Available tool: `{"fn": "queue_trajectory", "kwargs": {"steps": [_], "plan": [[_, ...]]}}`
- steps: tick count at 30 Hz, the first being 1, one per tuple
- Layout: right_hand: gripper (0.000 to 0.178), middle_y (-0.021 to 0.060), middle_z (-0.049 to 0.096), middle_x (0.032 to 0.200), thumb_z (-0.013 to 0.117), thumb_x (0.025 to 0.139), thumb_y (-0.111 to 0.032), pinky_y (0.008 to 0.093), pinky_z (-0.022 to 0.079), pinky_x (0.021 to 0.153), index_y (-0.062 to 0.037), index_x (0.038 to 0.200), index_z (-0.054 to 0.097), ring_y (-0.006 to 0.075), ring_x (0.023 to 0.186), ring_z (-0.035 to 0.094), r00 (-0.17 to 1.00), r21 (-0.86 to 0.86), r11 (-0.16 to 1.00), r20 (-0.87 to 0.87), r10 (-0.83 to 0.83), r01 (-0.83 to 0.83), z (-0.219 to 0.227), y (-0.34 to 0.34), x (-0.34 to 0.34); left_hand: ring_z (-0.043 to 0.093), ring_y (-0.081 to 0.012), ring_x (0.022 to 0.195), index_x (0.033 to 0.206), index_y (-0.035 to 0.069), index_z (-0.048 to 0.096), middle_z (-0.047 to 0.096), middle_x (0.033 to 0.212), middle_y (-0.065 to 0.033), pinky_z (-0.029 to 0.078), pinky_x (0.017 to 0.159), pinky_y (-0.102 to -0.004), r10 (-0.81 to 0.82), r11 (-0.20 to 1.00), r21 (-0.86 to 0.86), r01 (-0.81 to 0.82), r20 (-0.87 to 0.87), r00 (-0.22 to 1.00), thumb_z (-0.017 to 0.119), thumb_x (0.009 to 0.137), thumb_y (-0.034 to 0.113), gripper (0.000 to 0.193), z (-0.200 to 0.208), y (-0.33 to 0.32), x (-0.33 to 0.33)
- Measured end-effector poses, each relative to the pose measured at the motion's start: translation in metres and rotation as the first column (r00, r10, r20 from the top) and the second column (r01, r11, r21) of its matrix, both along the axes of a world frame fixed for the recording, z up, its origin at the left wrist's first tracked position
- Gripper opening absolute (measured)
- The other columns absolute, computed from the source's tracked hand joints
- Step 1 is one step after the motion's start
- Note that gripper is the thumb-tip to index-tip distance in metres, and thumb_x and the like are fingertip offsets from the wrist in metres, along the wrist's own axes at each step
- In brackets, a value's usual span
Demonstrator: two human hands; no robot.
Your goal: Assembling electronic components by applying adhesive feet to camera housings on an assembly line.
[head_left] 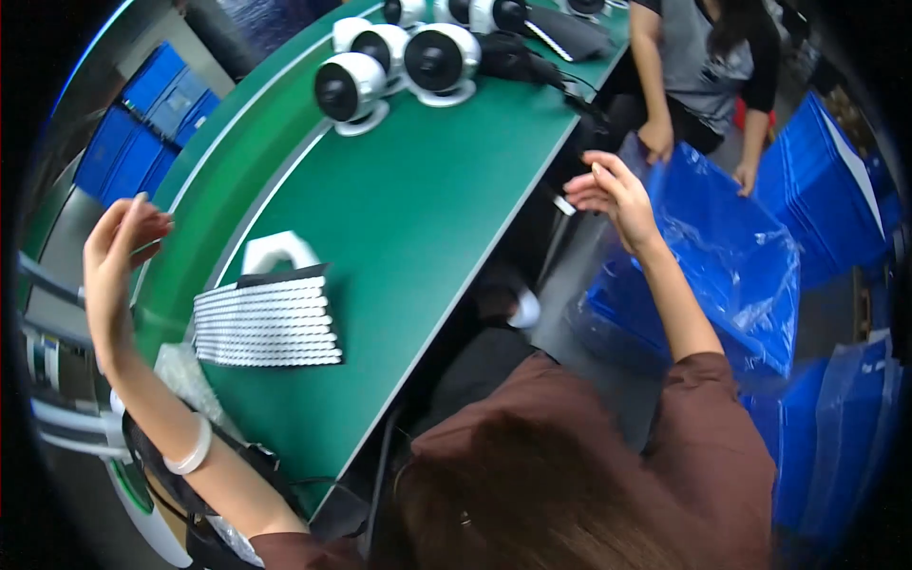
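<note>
Both loosely open, fingers half-curled: left hand (123, 252) raised left of the white-rowed black sheet (266, 323) on the green worktable (408, 199); right hand (616, 201) near the plastic-lined blue bin (703, 204).

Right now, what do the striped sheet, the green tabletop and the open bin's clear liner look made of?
Sheet: matte, possibly paper or foam; white rows on black, material unclear.
Tabletop: smooth, low sheen, perhaps laminate or rubber; even colour.
Liner: likely glossy plastic film; wrinkles, glints, blue showing through.
</note>
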State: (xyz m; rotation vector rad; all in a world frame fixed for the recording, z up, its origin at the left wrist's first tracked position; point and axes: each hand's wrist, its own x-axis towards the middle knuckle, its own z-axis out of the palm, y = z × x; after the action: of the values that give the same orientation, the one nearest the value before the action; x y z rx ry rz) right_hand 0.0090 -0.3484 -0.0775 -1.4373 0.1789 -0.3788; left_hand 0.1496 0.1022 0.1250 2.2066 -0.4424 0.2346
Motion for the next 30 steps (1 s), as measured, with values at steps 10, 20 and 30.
{"fn": "queue_trajectory", "kwargs": {"steps": [10, 20, 30], "plan": [[0.034, 0.0140, 0.063, 0.073, 0.050, 0.089, -0.022, 0.0237, 0.048, 0.055, -0.0026, 0.116, 0.047, 0.0156, 0.058, 0.061, 0.967, -0.127, 0.981, -0.191, -0.172, 0.149, -0.029, -0.063, -0.102, 0.058, -0.0060, 0.068, 0.085, 0.008, 0.057, 0.061, 0.068, -0.0006, 0.042, 0.066, -0.0190, 0.018, 0.994, 0.105, -0.016, -0.017, 1.000, 0.053, 0.088, 0.028, 0.021, -0.014, -0.036, -0.045], [0.048, 0.0048, 0.060, 0.067, 0.055, 0.084, -0.009, 0.0220, 0.048, 0.060, -0.0071, 0.130, 0.039, 0.0095, 0.061, 0.057, 0.993, -0.325, 0.939, -0.010, 0.116, -0.113, 0.008, 0.019, -0.026, 0.044, -0.0363, 0.113, 0.103, -0.002, 0.053, 0.049, 0.114, -0.0227, 0.037, 0.093, -0.0407, 0.098, 0.890, 0.311, -0.333, 0.582, 0.807, 0.055, 0.075, 0.007, 0.029, -0.070, -0.067, -0.144], [0.041, 0.0113, 0.063, 0.082, 0.063, 0.078, -0.016, 0.0308, 0.050, 0.063, -0.0054, 0.113, 0.046, 0.0229, 0.074, 0.063, 0.703, -0.755, 0.438, -0.043, 0.710, -0.489, 0.085, 0.177, 0.113, 0.048, -0.0268, 0.084, 0.114, -0.004, 0.039, 0.047, 0.100, -0.0169, 0.041, 0.076, -0.0353, 0.622, 0.756, 0.212, -0.619, 0.062, 0.781, 0.061, 0.078, 0.018, 0.048, -0.153, -0.018, -0.142]]}}
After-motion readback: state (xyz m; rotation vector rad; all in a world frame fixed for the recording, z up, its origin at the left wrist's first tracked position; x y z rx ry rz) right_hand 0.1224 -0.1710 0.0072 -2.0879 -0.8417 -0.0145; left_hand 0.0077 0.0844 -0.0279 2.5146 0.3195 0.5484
